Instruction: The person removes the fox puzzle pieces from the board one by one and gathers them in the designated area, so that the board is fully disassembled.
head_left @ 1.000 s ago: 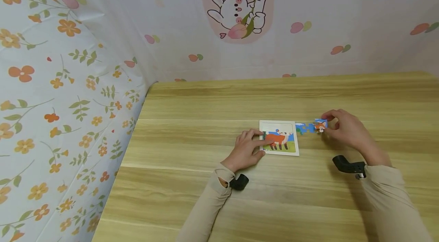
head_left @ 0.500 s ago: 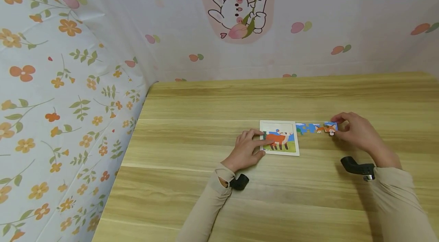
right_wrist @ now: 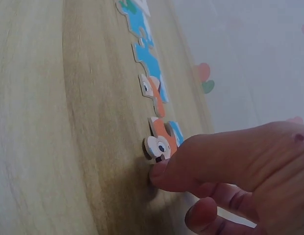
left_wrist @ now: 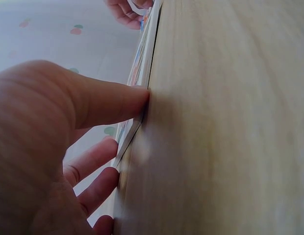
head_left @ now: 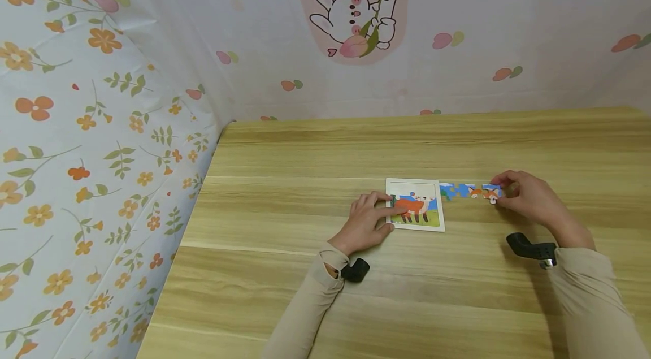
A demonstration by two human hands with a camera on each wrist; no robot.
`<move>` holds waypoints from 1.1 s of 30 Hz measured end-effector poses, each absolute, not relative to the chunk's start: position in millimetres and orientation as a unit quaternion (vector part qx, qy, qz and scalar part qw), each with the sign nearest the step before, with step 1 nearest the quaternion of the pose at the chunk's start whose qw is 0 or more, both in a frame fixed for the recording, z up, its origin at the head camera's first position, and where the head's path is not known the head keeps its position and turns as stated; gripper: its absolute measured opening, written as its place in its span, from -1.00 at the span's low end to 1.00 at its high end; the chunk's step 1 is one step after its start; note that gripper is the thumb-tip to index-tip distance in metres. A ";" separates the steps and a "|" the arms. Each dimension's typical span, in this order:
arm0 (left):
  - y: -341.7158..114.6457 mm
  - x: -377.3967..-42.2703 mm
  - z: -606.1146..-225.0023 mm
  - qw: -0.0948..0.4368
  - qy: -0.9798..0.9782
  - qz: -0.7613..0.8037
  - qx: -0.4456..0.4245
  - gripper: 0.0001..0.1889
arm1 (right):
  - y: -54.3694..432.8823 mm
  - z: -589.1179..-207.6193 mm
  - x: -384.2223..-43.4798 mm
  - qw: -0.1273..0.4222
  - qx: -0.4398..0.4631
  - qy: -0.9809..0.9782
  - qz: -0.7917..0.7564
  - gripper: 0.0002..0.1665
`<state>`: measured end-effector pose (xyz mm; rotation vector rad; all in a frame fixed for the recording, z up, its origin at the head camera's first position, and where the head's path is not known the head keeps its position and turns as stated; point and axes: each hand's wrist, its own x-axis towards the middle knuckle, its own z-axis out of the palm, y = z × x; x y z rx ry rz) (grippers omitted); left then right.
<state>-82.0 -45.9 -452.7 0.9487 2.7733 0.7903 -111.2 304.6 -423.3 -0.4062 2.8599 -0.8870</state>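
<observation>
Tabletop (head_left: 305, 155) short of its far edge, the right hand (head_left: 531, 198) pinches a probably light, stiff piece (head_left: 490, 191), best held by its sides, while the left hand (head_left: 363, 222) spreads over the frame (head_left: 441, 215).

Puzzle pieces (right_wrist: 148, 58) bar the way between frame (head_left: 414, 188) and right fingers (right_wrist: 202, 214).
</observation>
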 end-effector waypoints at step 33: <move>-46.9 -81.8 -450.6 0.067 0.906 0.278 0.314 -0.61 | 300.8 -423.1 -116.7 0.106 -0.127 0.936 -0.312 -0.56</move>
